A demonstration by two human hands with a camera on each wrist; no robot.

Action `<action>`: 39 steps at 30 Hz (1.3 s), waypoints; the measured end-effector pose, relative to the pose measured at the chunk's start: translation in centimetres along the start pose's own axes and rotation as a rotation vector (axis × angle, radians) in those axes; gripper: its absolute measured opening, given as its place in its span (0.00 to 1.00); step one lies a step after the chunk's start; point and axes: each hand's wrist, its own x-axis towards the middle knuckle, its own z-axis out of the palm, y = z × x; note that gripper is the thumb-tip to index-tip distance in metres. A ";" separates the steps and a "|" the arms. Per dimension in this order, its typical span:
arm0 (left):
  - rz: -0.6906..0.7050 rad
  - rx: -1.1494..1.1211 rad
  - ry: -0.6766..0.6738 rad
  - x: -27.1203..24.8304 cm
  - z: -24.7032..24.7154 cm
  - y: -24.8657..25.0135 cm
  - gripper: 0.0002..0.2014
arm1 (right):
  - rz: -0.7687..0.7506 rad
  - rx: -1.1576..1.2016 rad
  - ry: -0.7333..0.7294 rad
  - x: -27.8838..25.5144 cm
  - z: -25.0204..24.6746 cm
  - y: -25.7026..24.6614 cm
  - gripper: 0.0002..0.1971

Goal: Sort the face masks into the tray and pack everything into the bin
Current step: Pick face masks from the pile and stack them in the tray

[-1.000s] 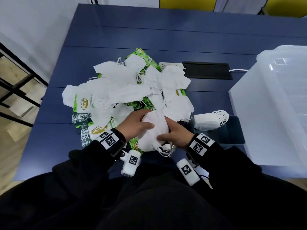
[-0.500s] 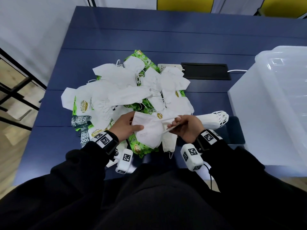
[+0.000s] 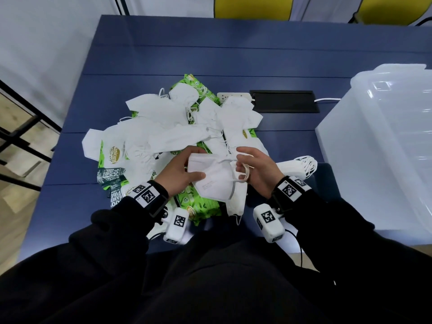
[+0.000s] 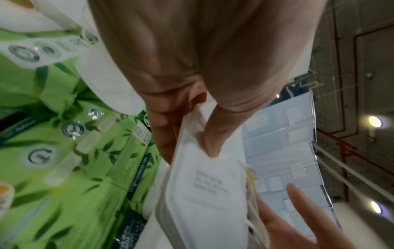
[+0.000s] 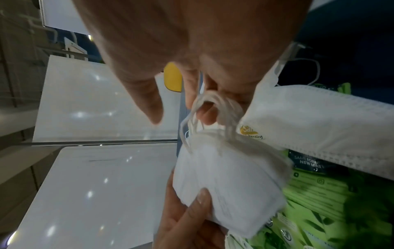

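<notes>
Leftmost, loose white masks (image 3: 149, 127) heaped over green wipe packs (image 3: 203, 204) on the blue table (image 3: 210, 50). Left hand (image 3: 180, 171) pinches a folded face mask (image 3: 215, 181), thumb on top; right hand (image 3: 257, 174) curls round its ear loops (image 3: 244, 173). Stacked masks (image 3: 297, 167) lie on the dark tray (image 3: 327, 181); clear bin (image 3: 374, 148) far right.

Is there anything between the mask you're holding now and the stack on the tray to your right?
Nothing visible. The left hand and right hand hold the folded mask above the pile; the stack of masks on the dark tray lies just right of the right hand, with only air between.
</notes>
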 end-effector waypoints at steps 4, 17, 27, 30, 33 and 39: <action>-0.038 -0.170 0.099 0.4 0.8 0.0 0.32 | 0.033 0.054 0.121 1.1 0.3 1.2 0.32; -0.173 -0.409 0.383 1.4 4.5 0.6 0.27 | 0.054 -0.171 -0.034 1.7 3.0 3.9 0.41; -0.132 0.141 0.183 0.8 2.2 1.2 0.14 | -0.060 -0.428 -0.077 1.3 0.3 2.6 0.45; -0.103 0.326 0.051 0.5 1.8 1.2 0.20 | -0.099 -0.520 -0.099 1.3 -0.3 2.6 0.41; -0.101 0.336 -0.111 0.3 1.5 1.6 0.25 | -0.161 -0.691 -0.140 1.7 -0.8 2.7 0.44; -0.130 0.321 -0.315 -0.2 2.9 1.9 0.40 | -0.183 -0.754 -0.193 1.3 -1.0 2.0 0.47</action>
